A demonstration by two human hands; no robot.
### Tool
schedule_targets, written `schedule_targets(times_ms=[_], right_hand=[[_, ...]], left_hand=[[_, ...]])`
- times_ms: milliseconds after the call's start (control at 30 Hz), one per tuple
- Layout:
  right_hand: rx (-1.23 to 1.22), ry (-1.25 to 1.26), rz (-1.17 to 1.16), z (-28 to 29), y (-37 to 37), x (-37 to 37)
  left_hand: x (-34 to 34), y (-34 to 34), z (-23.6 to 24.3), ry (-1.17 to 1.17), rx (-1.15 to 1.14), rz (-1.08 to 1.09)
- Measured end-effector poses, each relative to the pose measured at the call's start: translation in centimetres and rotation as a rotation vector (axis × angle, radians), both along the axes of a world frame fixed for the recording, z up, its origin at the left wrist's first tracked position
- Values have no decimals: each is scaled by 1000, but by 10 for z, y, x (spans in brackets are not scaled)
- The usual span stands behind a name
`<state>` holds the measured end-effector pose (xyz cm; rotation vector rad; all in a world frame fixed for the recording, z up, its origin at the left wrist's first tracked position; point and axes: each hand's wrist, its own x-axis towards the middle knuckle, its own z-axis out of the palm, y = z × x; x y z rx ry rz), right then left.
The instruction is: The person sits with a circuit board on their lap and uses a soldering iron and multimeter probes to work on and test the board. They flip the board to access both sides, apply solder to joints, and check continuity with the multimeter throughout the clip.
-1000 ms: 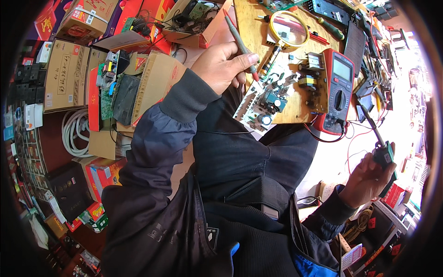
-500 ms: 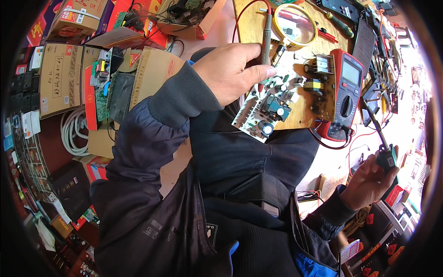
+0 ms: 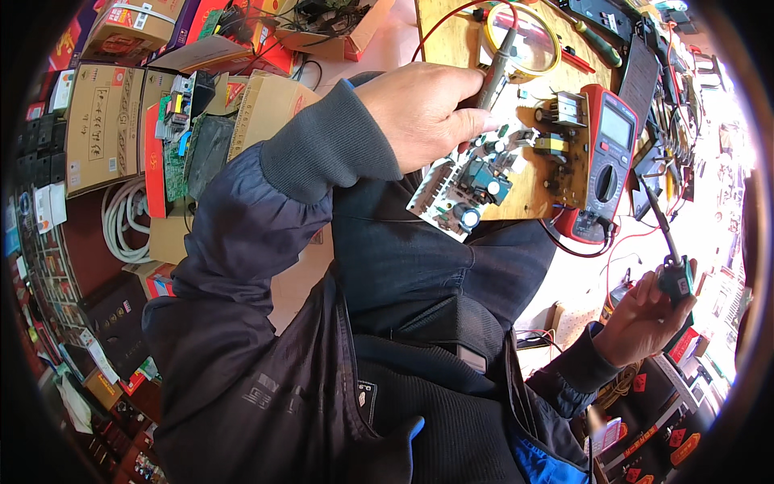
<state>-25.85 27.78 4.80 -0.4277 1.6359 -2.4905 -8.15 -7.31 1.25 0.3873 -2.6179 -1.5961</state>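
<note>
My left hand (image 3: 427, 113) is closed around a test probe (image 3: 500, 68) with a red lead, its tip side pointing down at a white circuit board (image 3: 486, 185). The hand covers part of the board's upper left edge, so the tip's exact contact is hidden. Capacitors and dark blocks stand on the board, which overhangs the wooden bench edge near my lap. Away at the right, my right hand (image 3: 641, 319) grips a tool with a dark green body and a long grey shaft (image 3: 663, 222); its exact kind is unclear. Beside the board lies a red multimeter (image 3: 606, 165).
A second board with heat sinks (image 3: 564, 149) sits between the white board and the meter. At the bench's back are a yellow-rimmed magnifier (image 3: 528, 44) and a screwdriver (image 3: 601, 44). Cardboard boxes (image 3: 105, 121) and a coiled white cable (image 3: 121, 226) fill the left side.
My left hand has shifted slightly right and up, and the probe's upper end has tilted to the right. My right hand keeps its grip, almost unmoved.
</note>
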Motion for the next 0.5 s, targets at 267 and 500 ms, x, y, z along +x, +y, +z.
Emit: schedule_targets(times_ms=[267, 500], right_hand=[[-54, 0, 144, 7, 17, 11], [162, 142, -127, 0, 19, 51]], left_hand=[[-2, 4, -5, 49, -33, -37], [-2, 7, -13, 98, -63, 39]])
